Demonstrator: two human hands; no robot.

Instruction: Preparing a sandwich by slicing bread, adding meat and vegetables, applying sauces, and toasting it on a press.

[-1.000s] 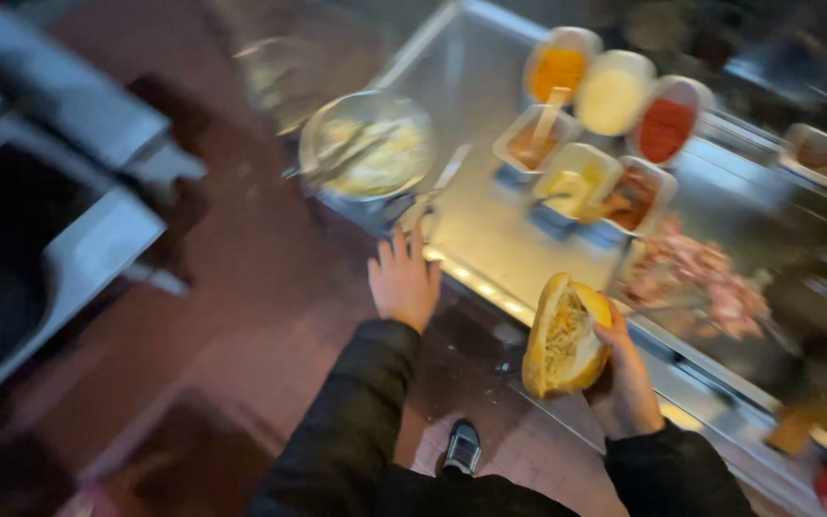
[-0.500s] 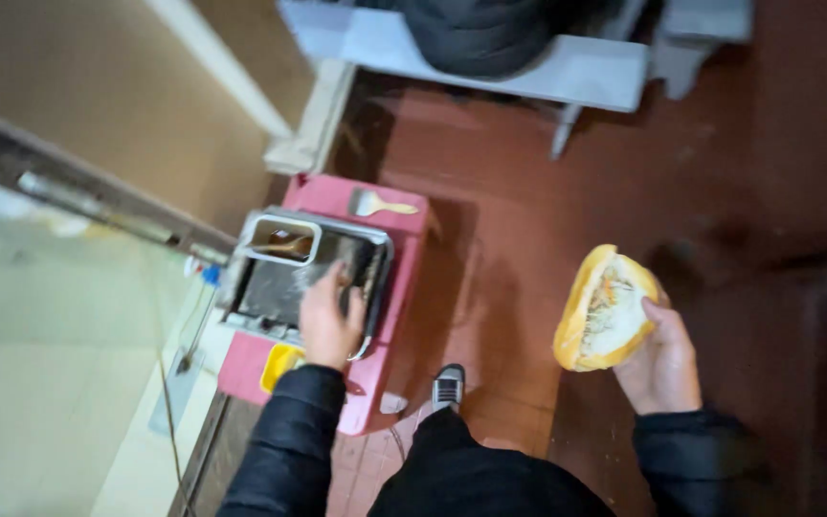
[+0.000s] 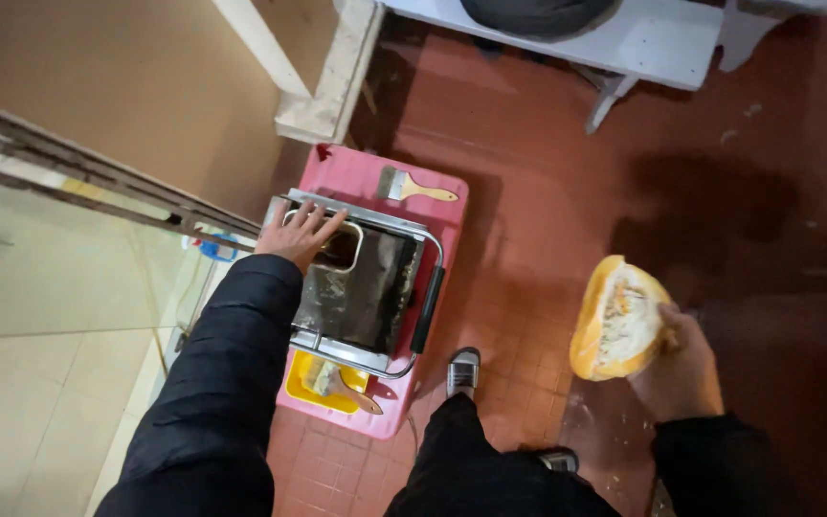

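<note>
Since half a second ago the left hand [image 3: 297, 233] has slid from the middle of the toaster [image 3: 361, 284] to its far left corner, and the view has pulled in closer; the sandwich [image 3: 616, 319] sits about where it was, out to the right.

So the left hand is spread flat, fingers fanned out, resting on the toaster's metal rim right by a small tin [image 3: 342, 247] tucked in that corner. It isn't gripping anything, just touching. The right hand [image 3: 678, 369] is closed around the back of the sandwich, an open split roll with pale filling showing, held up over the red tile floor [image 3: 547, 172] well away from the toaster.

The toaster is a blackened metal box with a wire frame and a black handle [image 3: 428, 310] on its right side. It sits on a pink stool [image 3: 437, 196] and covers most of the top. At the stool's far edge lies a brush [image 3: 416, 189] with a wooden handle. At the near edge a yellow tray [image 3: 310, 386] pokes out from under the toaster with a second brush [image 3: 342, 385] in it.

A glass pane with a metal rail [image 3: 98, 196] crowds in on the left, right against the arm. A white bench [image 3: 624, 38] stands along the far side. One shoe [image 3: 463, 369] is just beside the stool's near right corner.
</note>
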